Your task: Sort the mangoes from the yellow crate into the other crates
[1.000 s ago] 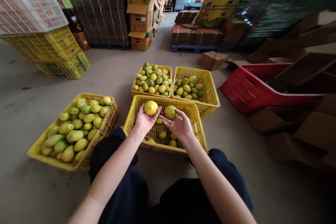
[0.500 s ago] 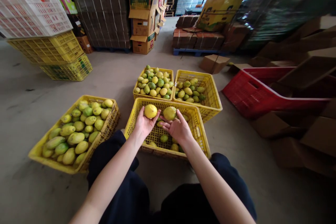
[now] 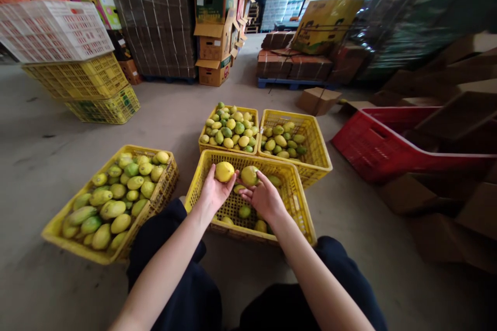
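My left hand (image 3: 214,191) holds a yellow lemon (image 3: 224,171) on its fingers, above the near yellow crate (image 3: 306,212). Beside it, my right hand (image 3: 266,197) has a greener lemon (image 3: 249,176) between thumb and fingers. The two lemons are apart. Several lemons lie low in that crate, among them a green one (image 3: 244,211); my hands and forearms hide part of it. Behind stand a full crate of mixed yellow and green lemons (image 3: 229,129) and a partly filled crate (image 3: 320,145).
On the left a yellow crate (image 3: 163,186) is heaped with larger lemons. Stacked crates (image 3: 85,77) stand farther left. A red crate (image 3: 365,150) and cardboard boxes (image 3: 411,191) are on the right. Carton stacks (image 3: 212,46) and a blue pallet (image 3: 287,83) stand behind.
The view has tilted up slightly, so things sit a little lower. My right hand has turned slightly with its lemon, its thumb now more over the top. Both lemons are still held.
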`<state>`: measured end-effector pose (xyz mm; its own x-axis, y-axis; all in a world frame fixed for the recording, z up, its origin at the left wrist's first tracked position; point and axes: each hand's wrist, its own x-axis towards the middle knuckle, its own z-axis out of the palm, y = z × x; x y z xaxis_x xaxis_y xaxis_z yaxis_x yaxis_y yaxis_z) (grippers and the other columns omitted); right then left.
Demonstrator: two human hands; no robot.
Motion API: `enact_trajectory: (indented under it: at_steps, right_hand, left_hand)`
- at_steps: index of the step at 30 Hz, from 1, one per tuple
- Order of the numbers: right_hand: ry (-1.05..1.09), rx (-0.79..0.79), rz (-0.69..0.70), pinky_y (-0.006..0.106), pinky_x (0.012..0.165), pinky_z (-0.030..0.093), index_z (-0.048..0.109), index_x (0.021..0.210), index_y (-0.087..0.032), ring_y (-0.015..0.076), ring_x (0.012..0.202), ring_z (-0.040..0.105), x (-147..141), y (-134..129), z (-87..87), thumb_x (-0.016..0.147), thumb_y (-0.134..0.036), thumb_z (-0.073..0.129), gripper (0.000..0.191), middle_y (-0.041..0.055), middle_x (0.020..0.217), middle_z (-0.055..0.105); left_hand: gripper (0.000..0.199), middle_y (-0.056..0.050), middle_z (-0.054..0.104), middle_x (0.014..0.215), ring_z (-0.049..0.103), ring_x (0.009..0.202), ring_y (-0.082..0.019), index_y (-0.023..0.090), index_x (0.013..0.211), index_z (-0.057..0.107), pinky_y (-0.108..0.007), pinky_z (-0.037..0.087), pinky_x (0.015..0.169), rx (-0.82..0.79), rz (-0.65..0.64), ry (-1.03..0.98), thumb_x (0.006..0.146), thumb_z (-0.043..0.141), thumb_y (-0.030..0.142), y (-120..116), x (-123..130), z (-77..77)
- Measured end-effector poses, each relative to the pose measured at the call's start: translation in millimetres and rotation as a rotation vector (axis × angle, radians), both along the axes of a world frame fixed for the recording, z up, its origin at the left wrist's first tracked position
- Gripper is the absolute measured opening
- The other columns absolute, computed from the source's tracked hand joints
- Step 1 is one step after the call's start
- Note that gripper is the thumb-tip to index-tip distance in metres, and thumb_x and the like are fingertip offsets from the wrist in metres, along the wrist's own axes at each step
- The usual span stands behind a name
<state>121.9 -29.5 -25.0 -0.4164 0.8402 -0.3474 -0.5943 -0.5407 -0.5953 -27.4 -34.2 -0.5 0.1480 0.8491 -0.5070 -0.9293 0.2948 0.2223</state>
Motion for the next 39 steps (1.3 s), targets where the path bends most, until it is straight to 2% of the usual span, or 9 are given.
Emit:
enact_trajectory:
  at_steps: [8,13,17,21,24,27,29,33,39]
  right_hand:
    - [-0.073,0.046,0.026,0.023,0.055,0.055,0.062,0.089,-0.014,0.0157,0.054,0.068,-1.9,-0.2,2.1,0.088,-0.036,0.05,0.025,0.0062,0.071,0.071]
    - [-0.187,0.143,-0.005,0.024,0.054,0.055,0.057,0.086,-0.018,0.0152,0.053,0.067,-2.3,-2.2,3.2,0.08,-0.037,0.063,0.021,0.0024,0.069,0.07]
    - [-0.304,0.253,-0.076,0.025,0.051,0.054,0.052,0.086,-0.021,0.0155,0.052,0.066,-1.1,-3.3,1.0,0.067,-0.04,0.075,0.036,-0.0015,0.068,0.068]
    - [-0.48,0.34,-0.106,0.026,0.052,0.053,0.05,0.093,-0.023,0.0144,0.052,0.065,1.1,-2.6,-1.9,0.065,-0.046,0.076,0.046,-0.0034,0.072,0.067]
    - [-0.656,0.454,-0.17,0.03,0.058,0.055,0.047,0.099,-0.024,0.0166,0.061,0.066,3.4,-2.9,-2.8,0.06,-0.047,0.079,0.054,-0.0004,0.083,0.068]
    - [-0.888,0.65,-0.265,0.035,0.064,0.056,0.045,0.108,-0.024,0.0216,0.073,0.067,6.3,-5.1,-2.4,0.058,-0.045,0.08,0.065,0.0057,0.096,0.068]
    - [-1.092,0.803,-0.319,0.039,0.066,0.056,0.045,0.115,-0.023,0.0237,0.075,0.067,8.1,-6.9,-2.2,0.061,-0.044,0.078,0.066,0.0087,0.1,0.068]
    - [-1.363,1.07,-0.414,0.044,0.078,0.054,0.046,0.12,-0.022,0.0278,0.091,0.066,9.4,-9.0,-4.1,0.073,-0.041,0.067,0.054,0.0116,0.107,0.067]
    - [-1.415,1.151,-0.456,0.042,0.077,0.056,0.044,0.121,-0.021,0.0272,0.094,0.067,9.1,-7.2,-11.8,0.079,-0.033,0.061,0.047,0.012,0.108,0.067]
  left_hand:
    - [0.039,-0.011,0.067,0.078,0.069,0.072,-0.019,0.009,0.099,0.058,-0.021,0.056,0.053,0.039,-0.159,0.062,0.095,0.04,0.043,-1.0,-2.2,-3.7]
    - [0.043,-0.009,0.066,0.07,0.066,0.058,-0.016,0.008,0.099,0.059,-0.02,0.053,0.046,0.019,-0.217,0.159,0.095,0.039,0.045,-2.7,-1.4,0.9]
    - [0.044,-0.01,0.065,0.068,0.064,0.055,-0.015,0.008,0.103,0.061,-0.02,0.05,0.045,0.029,-0.228,0.209,0.094,0.04,0.046,-2.0,-1.9,-1.0]
    - [0.041,-0.008,0.065,0.072,0.062,0.056,-0.014,0.011,0.103,0.061,-0.02,0.049,0.046,0.071,-0.229,0.296,0.09,0.047,0.047,-0.5,-2.8,-8.7]
    - [0.037,-0.006,0.065,0.093,0.064,0.069,-0.014,0.02,0.115,0.054,-0.023,0.054,0.057,0.199,-0.138,0.458,0.085,0.059,0.042,-2.7,-3.7,-13.0]
    - [0.057,-0.003,0.053,0.126,0.062,0.096,-0.018,0.035,0.128,0.042,-0.031,0.055,0.075,0.371,-0.064,0.68,0.077,0.07,0.037,-7.4,-4.6,-15.1]
    - [0.063,-0.003,0.045,0.136,0.056,0.11,-0.02,0.035,0.129,0.041,-0.033,0.051,0.088,0.496,-0.037,0.908,0.075,0.073,0.035,-9.9,-4.5,-17.0]
    - [0.063,-0.007,0.049,0.13,0.048,0.121,-0.022,0.026,0.124,0.045,-0.034,0.04,0.103,0.757,0.082,1.319,0.07,0.076,0.027,-10.3,-3.4,-22.6]
    - [0.054,-0.008,0.055,0.122,0.052,0.115,-0.022,0.022,0.116,0.049,-0.036,0.039,0.102,0.816,0.084,1.49,0.069,0.076,0.023,-10.5,-4.3,-19.1]
